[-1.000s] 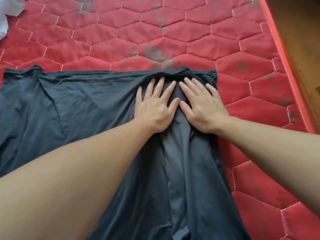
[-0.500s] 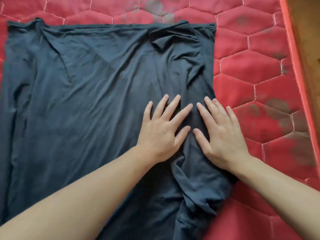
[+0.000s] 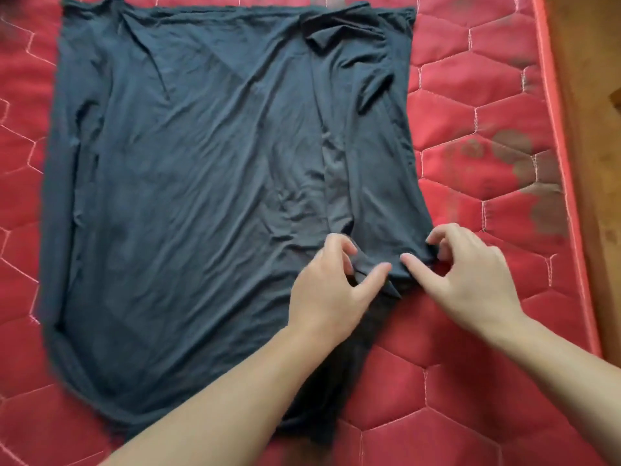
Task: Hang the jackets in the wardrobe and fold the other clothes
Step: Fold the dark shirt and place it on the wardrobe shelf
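Both hands, left hand (image 3: 327, 290) and right hand (image 3: 468, 277), pinch the dark garment's (image 3: 201, 163) folded edge.

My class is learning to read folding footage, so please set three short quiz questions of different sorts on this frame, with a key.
1. True or false: the garment lies spread on the red mattress.
2. Which part of the garment do both hands work at? A) the far edge B) the near right corner C) the left edge
3. Fill in: the right hand pinches the garment's ____ edge.

Key
1. True. The dark garment lies mostly flat, with a folded strip along its right side.
2. B. The left hand and the right hand both pinch cloth there.
3. Right, at the near corner.
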{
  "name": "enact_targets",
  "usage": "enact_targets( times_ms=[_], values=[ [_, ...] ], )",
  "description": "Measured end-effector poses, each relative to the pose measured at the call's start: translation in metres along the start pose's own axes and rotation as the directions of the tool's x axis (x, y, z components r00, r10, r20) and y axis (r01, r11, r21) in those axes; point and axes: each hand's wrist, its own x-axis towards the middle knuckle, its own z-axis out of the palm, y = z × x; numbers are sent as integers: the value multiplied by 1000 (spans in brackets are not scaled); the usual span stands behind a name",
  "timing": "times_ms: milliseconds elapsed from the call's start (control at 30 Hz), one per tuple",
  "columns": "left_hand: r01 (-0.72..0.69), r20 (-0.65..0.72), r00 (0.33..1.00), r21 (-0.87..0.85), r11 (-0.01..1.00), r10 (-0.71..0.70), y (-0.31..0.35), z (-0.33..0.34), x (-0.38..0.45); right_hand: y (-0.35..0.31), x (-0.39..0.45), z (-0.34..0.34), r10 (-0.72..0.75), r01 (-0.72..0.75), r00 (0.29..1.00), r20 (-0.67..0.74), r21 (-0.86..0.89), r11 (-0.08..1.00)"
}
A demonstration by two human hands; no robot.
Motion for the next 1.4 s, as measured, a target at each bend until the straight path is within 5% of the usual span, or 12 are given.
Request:
enact_targets(
  times_ms=[67,167,267,433,600,733,867,1000,1100,1167,1300,1400],
  values=[
    [118,110,987,33,992,-121,9,7,-16,-6,-14,-1,86,-93,994,73,96,991],
    [201,99,976,-56,978,-195,9,10,-26,-21,-36,0,4,-29,993,122,207,978],
    [226,104,972,-152,962,-212,4,6,-29,-37,-57,3,129,-215,964,233,393,894],
    [149,120,985,-232,961,-124,-8,-1,-49,-53,-75,23,345,-459,886,309,485,744],
    [0,156,988,-42,999,6,-26,0,-85,-60,-92,22,472,-482,852,229,696,532],
    [-185,205,969,221,957,140,-25,18,-99,-59,-120,0,417,-400,894,164,712,577],
    [-261,191,952,110,959,237,-22,30,-110,-53,-134,-11,357,-378,915,189,711,593],
    [16,281,959,-197,980,41,-22,23,-113,-47,-127,-8,344,-412,911,227,547,729],
    [353,414,898,-474,807,-149,-22,8,-112,-55,-129,-3,48,-200,946,320,463,863],
    [520,527,812,-459,721,-250,-23,-1,-114,-54,-130,2,-35,-107,945,326,407,907],
    [668,625,691,-360,651,-363,-28,-5,-114,-44,-126,10,51,-118,973,225,295,948],
    [727,669,638,-360,584,-382,-30,-6,-110,-44,-108,8,252,-289,955,156,310,906]
  ],
)
